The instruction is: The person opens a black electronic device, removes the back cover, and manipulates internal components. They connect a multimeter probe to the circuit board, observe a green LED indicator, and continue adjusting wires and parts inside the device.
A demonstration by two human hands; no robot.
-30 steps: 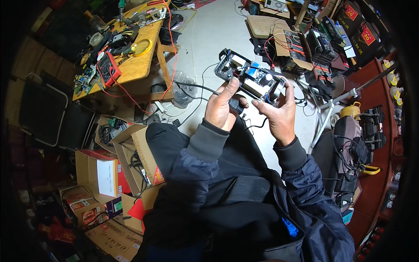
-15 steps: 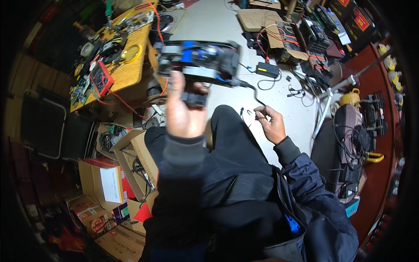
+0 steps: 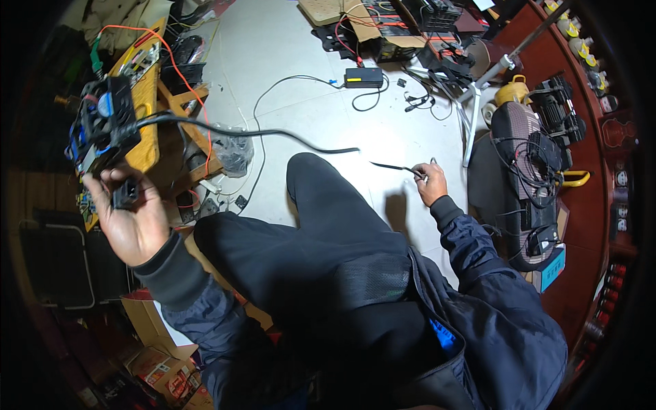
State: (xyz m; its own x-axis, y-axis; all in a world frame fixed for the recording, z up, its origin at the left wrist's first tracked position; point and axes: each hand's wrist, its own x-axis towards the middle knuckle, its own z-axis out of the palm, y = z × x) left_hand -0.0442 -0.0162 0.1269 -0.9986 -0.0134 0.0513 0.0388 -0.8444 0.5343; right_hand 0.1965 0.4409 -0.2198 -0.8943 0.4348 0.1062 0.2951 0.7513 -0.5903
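My left hand [image 3: 137,219], palm up at the left, grips a black device with blue parts [image 3: 106,119], its inner parts exposed. The fingers partly show below it, and a small black block [image 3: 125,196] lies against them. From the device a thick black cable [image 3: 239,132] runs right across the air over the floor to a loose-looking end. My right hand [image 3: 430,186] is closed in a pinch, right of my knees, on a short thin dark cord [image 3: 393,167] pointing toward that end. A gap shows between cord and cable; whether they join is unclear.
At the left, a yellow-topped workbench [image 3: 147,147] carries tools and an orange-red wire. A black power adapter [image 3: 363,78] with its lead lies on the floor ahead. A white tripod stand [image 3: 473,123] and a cable-laden seat [image 3: 523,178] are at the right. Cardboard boxes stand lower left.
My left hand has carried the device left and turned it, over the bench's edge. The cable now stretches out long across the view. My view has shifted; the right hand stays pinched.
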